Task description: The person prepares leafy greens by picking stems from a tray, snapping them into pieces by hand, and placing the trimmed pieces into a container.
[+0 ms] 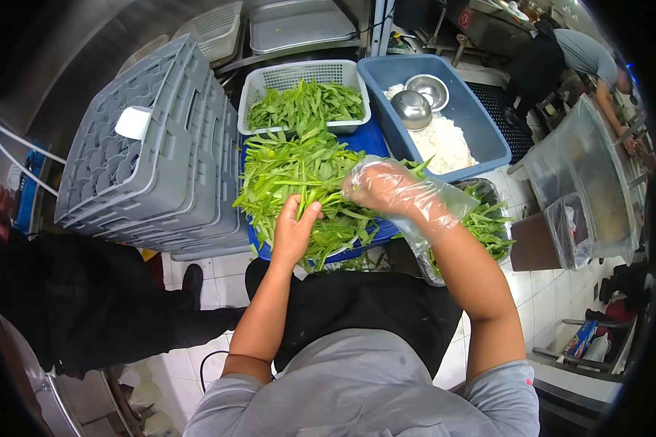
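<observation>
Long leafy green stems (284, 164) are heaped on a blue surface (375, 142) in front of me. My left hand (295, 227) is bare and closed on a few green stems at the near side of the heap. To its right, my right hand (377, 188) wears a loose clear plastic glove; its fingers are curled over the heap's right side, and what they hold is hidden. Behind the heap, a white perforated basket (249, 98) holds more cut greens. A lined bin with greens (481, 229) stands beneath my right forearm.
Grey dish racks (160, 167) are stacked at left, with a white cup (133, 122) on top. A blue-grey tub (492, 149) holds metal bowls and white contents. One person (87, 306) stands close at left; another person (587, 58) bends at upper right.
</observation>
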Available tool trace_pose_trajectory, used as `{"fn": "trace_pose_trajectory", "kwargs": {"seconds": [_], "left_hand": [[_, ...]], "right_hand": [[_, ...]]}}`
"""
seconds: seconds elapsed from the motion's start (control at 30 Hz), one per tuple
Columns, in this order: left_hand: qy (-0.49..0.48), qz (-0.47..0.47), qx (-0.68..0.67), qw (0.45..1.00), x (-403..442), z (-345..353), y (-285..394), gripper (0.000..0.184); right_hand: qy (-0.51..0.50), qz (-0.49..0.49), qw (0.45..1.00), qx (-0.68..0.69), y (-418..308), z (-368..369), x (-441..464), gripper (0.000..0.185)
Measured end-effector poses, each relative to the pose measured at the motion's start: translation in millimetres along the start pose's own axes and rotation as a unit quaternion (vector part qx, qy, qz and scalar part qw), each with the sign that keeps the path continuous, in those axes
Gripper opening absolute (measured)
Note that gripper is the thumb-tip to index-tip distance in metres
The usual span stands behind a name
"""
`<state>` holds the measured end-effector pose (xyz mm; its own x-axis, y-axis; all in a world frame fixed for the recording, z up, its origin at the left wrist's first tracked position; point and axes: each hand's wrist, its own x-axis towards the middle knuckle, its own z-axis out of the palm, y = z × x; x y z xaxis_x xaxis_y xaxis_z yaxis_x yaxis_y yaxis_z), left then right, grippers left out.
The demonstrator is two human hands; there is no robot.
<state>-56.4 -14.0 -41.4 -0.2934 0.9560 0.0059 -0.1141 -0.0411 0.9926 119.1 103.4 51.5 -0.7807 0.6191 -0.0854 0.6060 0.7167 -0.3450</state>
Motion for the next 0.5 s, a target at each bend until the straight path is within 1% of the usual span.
{"fn": "trace_pose_trajectory", "kwargs": {"seconds": [0.07,0.17,0.27,0.3,0.4,0.43,0.5], "left_hand": [[-0.011,-0.003,-0.009,1.000,1,1,-2,0.022],[-0.004,-0.007,-0.015,1.000,3,4,-3,0.023],[-0.001,-0.018,0.006,1.000,4,1,-6,0.023],[-0.004,-0.023,0.016,1.000,5,0,-7,0.024],[-0.014,-0.027,-0.001,1.000,4,5,-4,0.023],[-0.019,-0.030,-0.001,0.999,4,6,-4,0.021],[-0.026,-0.036,0.000,0.999,3,5,-7,0.017]], "right_hand": [[-0.003,0.019,1.000,-0.007,3,-1,2,0.024],[0.178,-0.027,0.982,0.051,6,2,6,0.022],[0.163,0.015,0.986,0.019,-2,-11,4,0.018],[0.183,-0.080,0.980,0.019,3,-6,5,0.016],[0.072,-0.069,0.992,-0.081,-6,25,15,0.017],[0.058,-0.072,0.995,-0.043,-11,28,12,0.020],[0.099,-0.073,0.991,-0.054,-13,42,13,0.022]]}}
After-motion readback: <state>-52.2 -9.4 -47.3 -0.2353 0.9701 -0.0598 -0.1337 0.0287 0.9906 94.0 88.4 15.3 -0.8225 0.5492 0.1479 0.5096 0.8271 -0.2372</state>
